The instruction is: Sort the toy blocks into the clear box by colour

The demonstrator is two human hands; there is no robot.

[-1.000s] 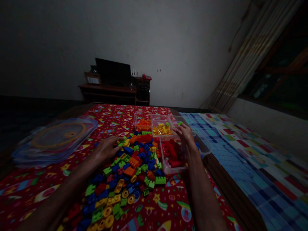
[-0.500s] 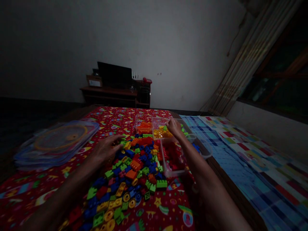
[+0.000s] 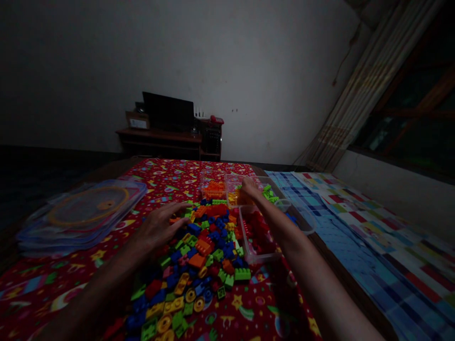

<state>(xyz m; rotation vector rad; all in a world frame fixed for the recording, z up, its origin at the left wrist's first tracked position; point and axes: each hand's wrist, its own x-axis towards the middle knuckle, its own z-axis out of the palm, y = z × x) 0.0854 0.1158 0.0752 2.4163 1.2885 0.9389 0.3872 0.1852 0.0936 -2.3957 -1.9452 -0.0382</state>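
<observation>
My left hand [image 3: 161,225] is at the far left edge of a heap of mixed toy building bricks [image 3: 204,246], thumb and fingers apart. An orange brick [image 3: 174,220] shows in the gap between them; no grip on it is visible. Over the clear box of yellow bricks [image 3: 232,200], my right hand [image 3: 250,187] is closed. A bit of a green brick [image 3: 239,187] shows at its fingertips, mostly hidden by the hand. Beside it are clear boxes with orange bricks [image 3: 214,189], green bricks [image 3: 269,193] and red bricks [image 3: 258,232].
Another clear box [image 3: 308,222] with blue bricks stands at the right edge. Stacked plastic lids [image 3: 83,213] lie on the left of the red patterned cloth [image 3: 170,173]. Beyond are a desk [image 3: 159,137] with a monitor [image 3: 168,111], and a checked bed cover [image 3: 330,237] at right.
My right hand has shifted left and slightly down over the yellow-brick box, the green bit moving with it. My left hand has moved right, further over the heap's edge.
</observation>
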